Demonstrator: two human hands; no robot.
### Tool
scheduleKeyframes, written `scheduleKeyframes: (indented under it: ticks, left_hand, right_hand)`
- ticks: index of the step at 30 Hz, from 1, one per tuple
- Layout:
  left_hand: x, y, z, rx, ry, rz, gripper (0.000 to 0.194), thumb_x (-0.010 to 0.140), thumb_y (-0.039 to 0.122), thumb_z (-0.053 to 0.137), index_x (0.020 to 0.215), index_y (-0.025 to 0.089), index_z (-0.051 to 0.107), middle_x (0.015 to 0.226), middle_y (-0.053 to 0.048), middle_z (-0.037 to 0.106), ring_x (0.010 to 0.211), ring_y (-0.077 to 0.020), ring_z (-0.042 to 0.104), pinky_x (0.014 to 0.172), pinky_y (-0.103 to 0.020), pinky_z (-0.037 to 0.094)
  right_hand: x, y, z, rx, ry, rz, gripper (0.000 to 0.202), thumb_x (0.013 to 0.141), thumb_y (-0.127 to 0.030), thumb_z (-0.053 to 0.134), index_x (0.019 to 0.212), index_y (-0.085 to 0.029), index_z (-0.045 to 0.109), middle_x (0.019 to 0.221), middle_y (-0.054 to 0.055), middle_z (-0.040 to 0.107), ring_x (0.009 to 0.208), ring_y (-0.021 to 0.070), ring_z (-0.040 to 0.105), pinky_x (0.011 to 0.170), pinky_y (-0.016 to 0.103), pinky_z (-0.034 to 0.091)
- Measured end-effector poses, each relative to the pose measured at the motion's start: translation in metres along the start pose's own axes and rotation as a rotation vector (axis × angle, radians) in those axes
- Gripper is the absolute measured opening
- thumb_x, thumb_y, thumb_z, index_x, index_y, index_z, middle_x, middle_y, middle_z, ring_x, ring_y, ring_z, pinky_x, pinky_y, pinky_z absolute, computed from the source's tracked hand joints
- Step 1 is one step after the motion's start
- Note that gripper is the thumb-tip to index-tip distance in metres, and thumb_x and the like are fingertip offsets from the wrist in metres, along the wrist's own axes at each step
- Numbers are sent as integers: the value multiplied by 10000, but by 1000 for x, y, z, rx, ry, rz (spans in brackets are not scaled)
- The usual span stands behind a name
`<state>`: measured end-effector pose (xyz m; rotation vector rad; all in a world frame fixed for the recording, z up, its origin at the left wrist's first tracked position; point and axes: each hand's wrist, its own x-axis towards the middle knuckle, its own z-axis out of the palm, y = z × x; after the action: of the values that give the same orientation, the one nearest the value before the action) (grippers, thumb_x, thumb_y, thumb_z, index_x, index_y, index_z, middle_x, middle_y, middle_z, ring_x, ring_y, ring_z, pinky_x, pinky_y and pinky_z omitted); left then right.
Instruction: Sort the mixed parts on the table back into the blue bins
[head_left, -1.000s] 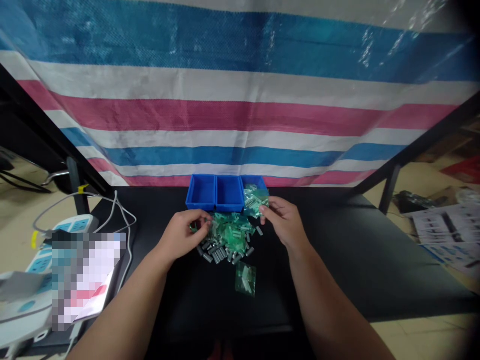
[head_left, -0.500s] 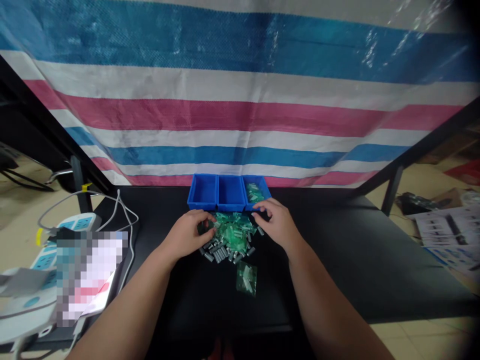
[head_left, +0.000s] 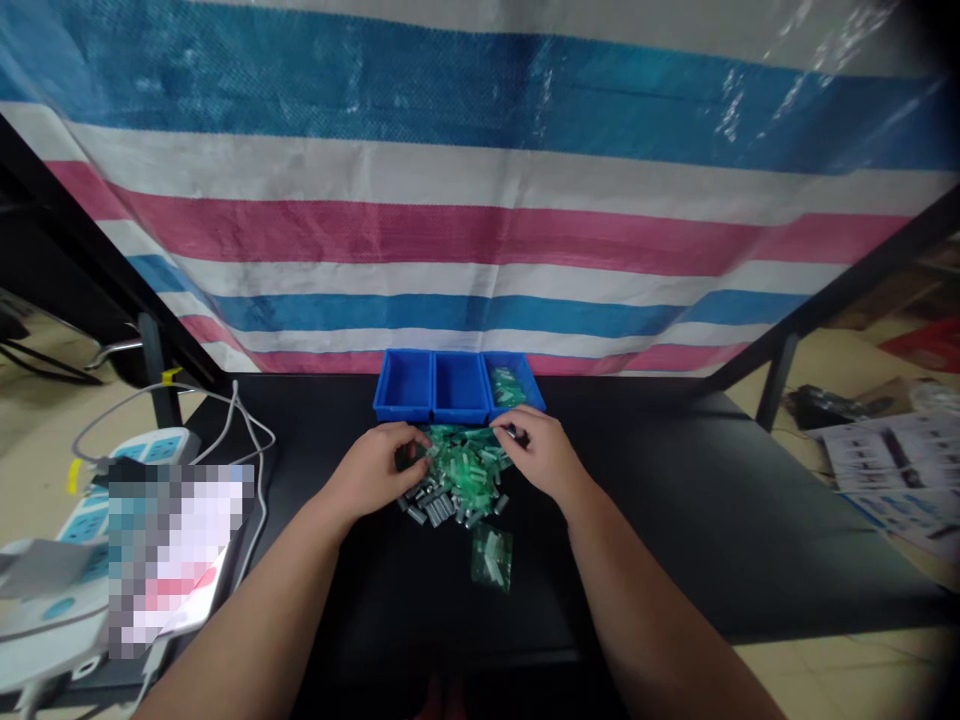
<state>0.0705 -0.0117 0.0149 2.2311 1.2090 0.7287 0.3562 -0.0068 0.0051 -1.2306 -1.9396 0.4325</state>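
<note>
A heap of small grey metal cylinders (head_left: 439, 508) lies on the black table, topped with green translucent packets (head_left: 469, 470). My left hand (head_left: 379, 465) rests against the heap's left side, thumb and fingers curved but apart, with no held object visible. At the right upper edge of the heap, my right hand (head_left: 541, 452) has its thumb and fingers drawn in around a small dark piece, too unclear to name. One clear green bag (head_left: 492, 558) with pale pieces inside lies apart, nearer to me.
Three joined blue bins (head_left: 459, 412) stand behind the heap; green packets lie in the right one. At left are a white power strip (head_left: 161, 443), cables and a blurred-out device. A striped tarp (head_left: 480, 235) hangs behind the table. Papers (head_left: 892, 460) lie beyond its right side.
My right hand has moved slightly left onto the heap's edge, and its fingers have drawn in. The loose cylinder beside it no longer shows. My left hand stays in place.
</note>
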Motion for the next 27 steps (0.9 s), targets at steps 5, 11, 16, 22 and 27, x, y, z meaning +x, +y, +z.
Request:
scheduleKeyframes:
  ticks: [5,11,16,22,27]
  left_hand:
    - [1,-1,1,-17,-4,-5,159,847,252,650,988,209,710,856,-23,671,772,-165,629,696,-291,459]
    - [0,-2,2,-29,-7,-4,164,857,259,642,994,204,712,826,-18,658,728,-151,609,656,-278,436]
    - [0,-3,1,-26,0,-12,171,874,291,632,991,202,718,739,2,610,650,-139,564,618,-273,407]
    - [0,-5,1,-13,-8,-21,172,865,289,641,989,208,726,743,5,615,666,-140,572,634,-274,403]
    - [-1,-7,1,-18,-6,-26,175,864,292,635,984,204,727,751,1,625,664,-142,567,632,-273,398]
  right_hand:
    - [4,4,-4,450,257,235,199,868,-382,716,822,-188,700,628,-17,581,540,129,531,521,256,430]
    - [11,19,-3,727,555,459,388,713,-439,829,955,-174,683,720,-15,625,583,139,618,560,287,563]
    - [8,30,-7,333,518,517,570,704,-445,812,1172,-178,631,789,-32,589,531,114,567,473,255,497]
    - [-3,12,-21,19,-163,154,201,797,-203,623,970,-216,726,828,16,642,677,153,571,613,276,484]
    - [-10,5,-22,-172,-410,21,487,723,-128,696,1181,-287,731,1163,75,662,1105,273,582,945,405,522]
